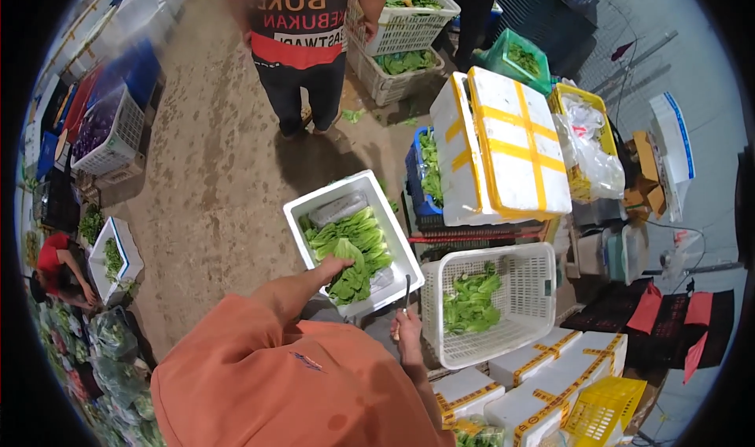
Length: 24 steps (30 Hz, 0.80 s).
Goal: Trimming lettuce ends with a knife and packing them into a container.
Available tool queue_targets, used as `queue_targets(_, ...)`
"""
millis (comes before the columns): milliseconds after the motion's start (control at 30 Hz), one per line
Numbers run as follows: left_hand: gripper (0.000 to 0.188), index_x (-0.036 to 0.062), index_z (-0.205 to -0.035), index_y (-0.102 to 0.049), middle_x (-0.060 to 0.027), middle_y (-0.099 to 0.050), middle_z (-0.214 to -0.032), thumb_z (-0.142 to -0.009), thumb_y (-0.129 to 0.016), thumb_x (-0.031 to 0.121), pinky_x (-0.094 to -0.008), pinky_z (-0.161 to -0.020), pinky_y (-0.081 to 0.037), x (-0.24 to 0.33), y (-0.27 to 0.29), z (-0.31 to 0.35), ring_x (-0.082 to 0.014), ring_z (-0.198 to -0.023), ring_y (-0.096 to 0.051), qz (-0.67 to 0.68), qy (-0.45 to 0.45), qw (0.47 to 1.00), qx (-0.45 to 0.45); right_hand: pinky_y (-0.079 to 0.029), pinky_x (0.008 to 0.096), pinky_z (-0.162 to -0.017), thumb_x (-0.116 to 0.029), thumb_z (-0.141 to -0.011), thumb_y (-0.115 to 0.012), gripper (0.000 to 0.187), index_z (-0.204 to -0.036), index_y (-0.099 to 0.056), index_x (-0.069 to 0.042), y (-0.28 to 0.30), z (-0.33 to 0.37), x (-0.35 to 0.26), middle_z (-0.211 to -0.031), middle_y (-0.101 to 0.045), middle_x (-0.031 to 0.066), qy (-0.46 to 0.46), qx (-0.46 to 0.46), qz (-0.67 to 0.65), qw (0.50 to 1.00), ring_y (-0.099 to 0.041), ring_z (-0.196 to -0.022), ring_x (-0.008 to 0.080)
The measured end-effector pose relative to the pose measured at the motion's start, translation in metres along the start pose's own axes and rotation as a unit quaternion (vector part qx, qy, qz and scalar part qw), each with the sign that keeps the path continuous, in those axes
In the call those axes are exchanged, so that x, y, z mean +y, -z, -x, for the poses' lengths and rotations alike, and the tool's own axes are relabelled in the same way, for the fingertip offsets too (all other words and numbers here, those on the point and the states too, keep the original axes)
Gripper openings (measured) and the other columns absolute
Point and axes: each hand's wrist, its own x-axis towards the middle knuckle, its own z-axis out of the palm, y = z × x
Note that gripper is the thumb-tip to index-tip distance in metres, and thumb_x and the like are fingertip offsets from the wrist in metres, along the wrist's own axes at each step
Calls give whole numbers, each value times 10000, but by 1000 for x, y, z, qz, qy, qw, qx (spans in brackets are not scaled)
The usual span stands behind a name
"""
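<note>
In front of me stands a white foam box with long green leafy lettuce laid inside. Clear plastic-looking wrap lies along its far wall. My left hand reaches over the near left side of the box and grips a lettuce head; the leaves partly cover its fingers. Just outside the box's near right corner, my right hand is closed round a knife, its narrow dark blade pointing up and away from me. To the right, a white slatted basket holds loose lettuce leaves.
A person stands beyond the box. Taped foam boxes are stacked at the right, near a blue crate and a yellow crate. More foam boxes lie at lower right. Another person bends at far left beside a white box.
</note>
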Motion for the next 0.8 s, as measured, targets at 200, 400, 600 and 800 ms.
queue_targets(200, 547, 29, -1199, -440, -144, -581, -1079, -722, -708, 46, -428, -813, -495, -8, -36, 11, -284, -962, -584, 51, -38, 998, -30, -390, 258, -377, -149, -866, -534, 88, -816, -518, -78, 29, -46, 0, -586, -530, 25, 90, -60, 56, 993, -490, -432, 114)
queue_targets(400, 421, 27, -1178, -502, -102, -615, -1048, -817, -646, 191, -404, -832, -505, 26, -91, 71, -226, -915, -618, 118, -61, 981, -143, -378, 222, -421, -132, -828, -558, 93, -868, -553, -48, 63, -57, -58, -643, -555, 30, 61, -63, 18, 996, -482, -462, 88)
queue_targets(600, 417, 40, -1158, -528, -100, -614, -1049, -834, -622, 284, -383, -833, -502, 11, -100, 79, -224, -935, -609, 137, -10, 975, -176, -319, 208, -349, -108, -805, -557, 105, -893, -566, -52, 71, -71, -67, -648, -536, 13, 19, -62, -5, 998, -437, -426, 63)
queue_targets(800, 508, 44, -1242, -430, -105, -584, -1095, -804, -657, 166, -374, -842, -494, -29, -49, 70, -230, -975, -589, 91, -5, 995, -34, -319, 211, -350, -201, -870, -557, 164, -777, -530, -69, 68, -70, -14, -601, -501, 2, 5, -41, 18, 999, -437, -432, 62)
